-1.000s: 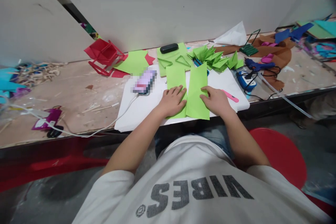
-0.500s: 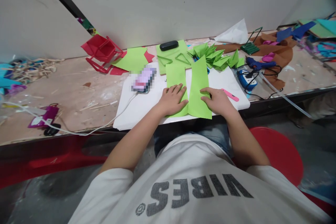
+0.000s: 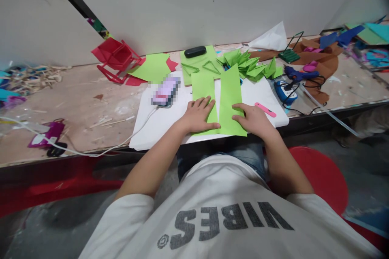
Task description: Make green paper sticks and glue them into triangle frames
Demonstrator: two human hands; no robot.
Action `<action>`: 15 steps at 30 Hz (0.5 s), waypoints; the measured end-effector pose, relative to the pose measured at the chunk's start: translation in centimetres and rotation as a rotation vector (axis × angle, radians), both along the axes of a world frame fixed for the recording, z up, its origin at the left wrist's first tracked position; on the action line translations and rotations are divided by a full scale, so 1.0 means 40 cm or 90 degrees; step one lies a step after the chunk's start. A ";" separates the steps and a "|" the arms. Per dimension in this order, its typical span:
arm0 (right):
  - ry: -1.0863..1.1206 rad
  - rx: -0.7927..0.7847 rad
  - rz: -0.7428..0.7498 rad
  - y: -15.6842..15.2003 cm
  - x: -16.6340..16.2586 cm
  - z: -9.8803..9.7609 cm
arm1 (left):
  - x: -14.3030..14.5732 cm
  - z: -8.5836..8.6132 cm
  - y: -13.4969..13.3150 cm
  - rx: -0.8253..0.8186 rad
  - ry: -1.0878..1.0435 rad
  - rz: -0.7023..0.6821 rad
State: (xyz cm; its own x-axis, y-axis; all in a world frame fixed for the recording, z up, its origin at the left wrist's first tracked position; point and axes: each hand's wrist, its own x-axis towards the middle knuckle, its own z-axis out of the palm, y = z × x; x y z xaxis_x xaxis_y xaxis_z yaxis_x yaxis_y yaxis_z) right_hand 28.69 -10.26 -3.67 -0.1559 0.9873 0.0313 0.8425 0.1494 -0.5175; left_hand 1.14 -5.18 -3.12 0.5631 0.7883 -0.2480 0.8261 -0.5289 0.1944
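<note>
- Two strips of green paper, the left strip [image 3: 203, 87] and the right strip [image 3: 230, 93], lie side by side on the white sheet [image 3: 161, 127] at the near edge of the surface [image 3: 75, 101].
- Their long axes run away from the person, toward the wall; the gap between them is thin at the near end and wider at the far end (whether they join at the near end, I cannot tell).
- The left hand [image 3: 200, 115] lies flat on the left strip, fingers spread, its thumb reaching across the near end of the gap to the right strip.
- The right hand [image 3: 255, 119] comes in from the side at the right strip's outer edge, index finger and thumb apart; whether they pinch the paper, I cannot tell.
- Each hand is thus nearest its own strip, at the near half; both far ends are beyond the fingers.
- The pink tool [image 3: 265, 109] lies just beside the right hand.
</note>
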 end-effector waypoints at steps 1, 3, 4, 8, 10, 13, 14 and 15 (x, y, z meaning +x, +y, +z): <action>0.004 -0.002 0.007 -0.004 0.002 0.001 | 0.000 0.001 0.000 -0.002 0.001 -0.002; 0.016 -0.014 0.019 -0.013 0.006 0.003 | -0.001 0.002 0.000 -0.006 0.003 -0.005; 0.020 -0.020 0.022 -0.017 0.008 0.005 | -0.001 0.003 0.001 -0.007 0.005 -0.004; 0.001 -0.021 0.016 -0.032 0.008 0.013 | -0.001 0.008 -0.001 -0.010 0.011 -0.006; -0.005 -0.025 0.022 -0.039 0.005 0.017 | -0.002 0.009 -0.001 -0.011 0.007 -0.012; 0.003 -0.035 0.030 -0.048 0.004 0.021 | -0.003 0.010 -0.001 -0.014 -0.001 -0.017; 0.007 -0.035 0.027 -0.050 0.005 0.020 | -0.003 0.010 0.000 -0.015 -0.004 -0.017; 0.010 -0.034 0.020 -0.052 0.007 0.020 | -0.003 0.009 0.002 -0.015 -0.006 -0.015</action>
State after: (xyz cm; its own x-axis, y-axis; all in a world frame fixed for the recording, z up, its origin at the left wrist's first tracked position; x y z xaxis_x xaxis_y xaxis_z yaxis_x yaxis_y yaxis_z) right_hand 28.96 -12.34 -2.87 -0.1870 0.9822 -0.0188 0.8292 0.1476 -0.5391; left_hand 1.04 -5.12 -2.75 0.5839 0.7686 -0.2614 0.8115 -0.5434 0.2149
